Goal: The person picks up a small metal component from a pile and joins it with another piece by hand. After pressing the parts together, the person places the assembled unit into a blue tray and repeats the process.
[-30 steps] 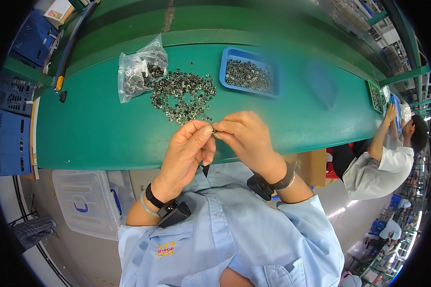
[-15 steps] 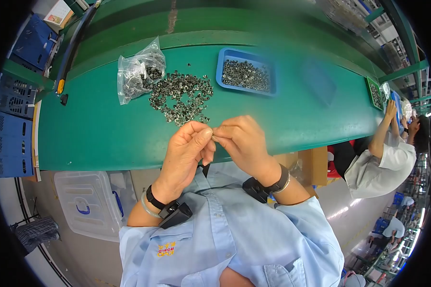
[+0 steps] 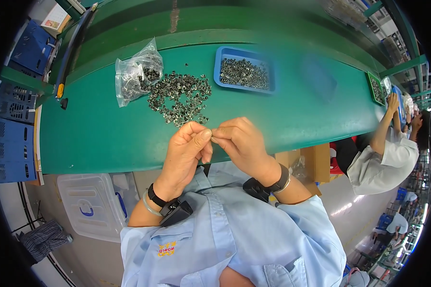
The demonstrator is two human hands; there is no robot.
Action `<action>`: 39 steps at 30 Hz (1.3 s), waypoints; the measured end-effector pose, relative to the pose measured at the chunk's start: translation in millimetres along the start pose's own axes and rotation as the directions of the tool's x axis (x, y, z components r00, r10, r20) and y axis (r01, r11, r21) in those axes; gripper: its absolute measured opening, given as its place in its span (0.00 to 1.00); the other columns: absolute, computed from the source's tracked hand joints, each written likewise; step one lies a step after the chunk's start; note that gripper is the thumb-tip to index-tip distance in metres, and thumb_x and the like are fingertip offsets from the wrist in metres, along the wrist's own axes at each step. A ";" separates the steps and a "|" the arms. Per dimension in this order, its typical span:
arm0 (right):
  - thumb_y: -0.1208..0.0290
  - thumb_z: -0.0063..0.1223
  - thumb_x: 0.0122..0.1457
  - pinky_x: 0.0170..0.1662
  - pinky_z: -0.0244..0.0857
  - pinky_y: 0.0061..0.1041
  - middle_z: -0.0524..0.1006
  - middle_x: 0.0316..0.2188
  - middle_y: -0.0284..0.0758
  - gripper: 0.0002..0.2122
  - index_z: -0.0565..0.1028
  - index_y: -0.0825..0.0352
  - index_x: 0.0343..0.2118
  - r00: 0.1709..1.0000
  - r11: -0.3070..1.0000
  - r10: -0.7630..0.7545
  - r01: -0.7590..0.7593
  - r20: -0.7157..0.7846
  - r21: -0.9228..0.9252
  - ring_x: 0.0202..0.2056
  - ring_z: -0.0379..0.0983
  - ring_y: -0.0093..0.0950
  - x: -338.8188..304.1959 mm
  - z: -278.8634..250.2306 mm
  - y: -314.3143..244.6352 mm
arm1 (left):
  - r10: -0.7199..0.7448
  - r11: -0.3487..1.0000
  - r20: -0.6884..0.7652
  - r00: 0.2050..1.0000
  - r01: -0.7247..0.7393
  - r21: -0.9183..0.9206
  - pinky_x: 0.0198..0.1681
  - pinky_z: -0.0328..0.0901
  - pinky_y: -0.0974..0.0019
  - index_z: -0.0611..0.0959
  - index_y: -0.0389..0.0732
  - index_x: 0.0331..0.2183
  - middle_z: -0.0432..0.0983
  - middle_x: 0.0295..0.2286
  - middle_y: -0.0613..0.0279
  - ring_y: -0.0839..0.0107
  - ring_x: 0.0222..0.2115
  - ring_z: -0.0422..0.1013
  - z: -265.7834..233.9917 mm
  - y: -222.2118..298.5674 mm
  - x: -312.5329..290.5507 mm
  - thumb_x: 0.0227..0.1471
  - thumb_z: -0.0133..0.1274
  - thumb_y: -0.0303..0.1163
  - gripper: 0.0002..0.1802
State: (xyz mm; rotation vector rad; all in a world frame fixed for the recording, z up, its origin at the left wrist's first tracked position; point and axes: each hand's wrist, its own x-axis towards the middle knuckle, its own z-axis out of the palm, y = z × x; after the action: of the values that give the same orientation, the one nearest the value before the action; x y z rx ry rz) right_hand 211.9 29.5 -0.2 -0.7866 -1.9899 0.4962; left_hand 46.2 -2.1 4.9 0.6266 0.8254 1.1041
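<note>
My left hand (image 3: 189, 148) and my right hand (image 3: 242, 143) meet fingertip to fingertip above the near edge of the green tabletop. Both are closed in a pinch, and whatever sits between the fingertips is too small to make out. Just beyond them lies a loose pile of small shiny metal parts (image 3: 170, 98). A clear plastic bag (image 3: 128, 79) with more of these parts rests against the pile's left side. To the right of the pile, a blue tray (image 3: 244, 87) holds many similar small parts (image 3: 242, 71).
A lidded clear plastic box (image 3: 88, 205) stands on the floor at left, below the table. Blue crates (image 3: 13, 148) are stacked at far left. An open cardboard box (image 3: 316, 162) is under the table at right, near a seated co-worker (image 3: 383, 165) and a green tray (image 3: 376, 88).
My hands keep the same pinch at nearly the same place. The whole view has shifted slightly; the pile, bag and blue tray look unchanged.
</note>
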 end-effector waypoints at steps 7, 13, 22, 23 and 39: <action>0.79 0.60 0.48 0.34 0.65 0.27 0.75 0.30 0.32 0.09 0.74 0.64 0.32 1.000 0.999 -0.026 0.026 0.010 -0.042 0.32 0.72 0.31 6.2 -6.7 -7.0 | 0.059 0.995 -0.030 0.998 -0.056 0.080 0.20 0.60 0.76 0.72 0.40 0.32 0.71 0.19 0.65 0.78 0.18 0.65 12.5 17.3 -5.9 0.59 0.48 0.35 0.08; 0.79 0.60 0.48 0.35 0.66 0.26 0.76 0.30 0.33 0.08 0.74 0.64 0.32 0.994 0.965 0.092 -0.074 -0.060 0.252 0.32 0.72 0.30 2.7 -0.6 -9.7 | -0.040 0.960 0.133 0.990 0.075 -0.269 0.19 0.57 0.74 0.72 0.40 0.33 0.70 0.18 0.63 0.76 0.17 0.64 10.6 10.8 -10.4 0.59 0.47 0.36 0.09; 0.80 0.61 0.47 0.34 0.66 0.26 0.75 0.29 0.33 0.09 0.75 0.64 0.31 0.999 0.980 -0.002 0.011 -0.047 0.196 0.30 0.72 0.30 4.9 2.9 -8.8 | -0.026 0.957 0.152 0.988 0.068 -0.281 0.17 0.56 0.73 0.72 0.40 0.33 0.70 0.18 0.63 0.75 0.15 0.63 0.7 9.4 -11.2 0.58 0.49 0.36 0.09; 0.80 0.61 0.47 0.34 0.66 0.26 0.75 0.29 0.33 0.09 0.75 0.64 0.31 0.999 0.980 -0.002 0.011 -0.046 0.197 0.30 0.72 0.30 5.7 2.7 -9.1 | -0.033 0.962 0.149 0.988 0.072 -0.264 0.17 0.56 0.73 0.72 0.40 0.33 0.70 0.18 0.63 0.75 0.15 0.64 0.7 11.4 -11.7 0.58 0.50 0.35 0.09; 0.80 0.61 0.47 0.31 0.67 0.25 0.76 0.27 0.32 0.08 0.76 0.64 0.30 0.998 0.970 0.062 -0.060 -0.003 0.235 0.30 0.73 0.29 8.3 8.3 -10.5 | -0.032 0.979 0.107 0.994 0.053 -0.199 0.17 0.58 0.75 0.71 0.40 0.33 0.70 0.19 0.63 0.76 0.17 0.65 -1.1 19.5 -15.9 0.59 0.47 0.36 0.09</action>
State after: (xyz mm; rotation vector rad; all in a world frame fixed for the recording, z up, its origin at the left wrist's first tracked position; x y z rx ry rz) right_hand 198.0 27.6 7.1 -0.7017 -1.8595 0.7469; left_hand 31.8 -10.4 23.8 0.4900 0.6259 1.0910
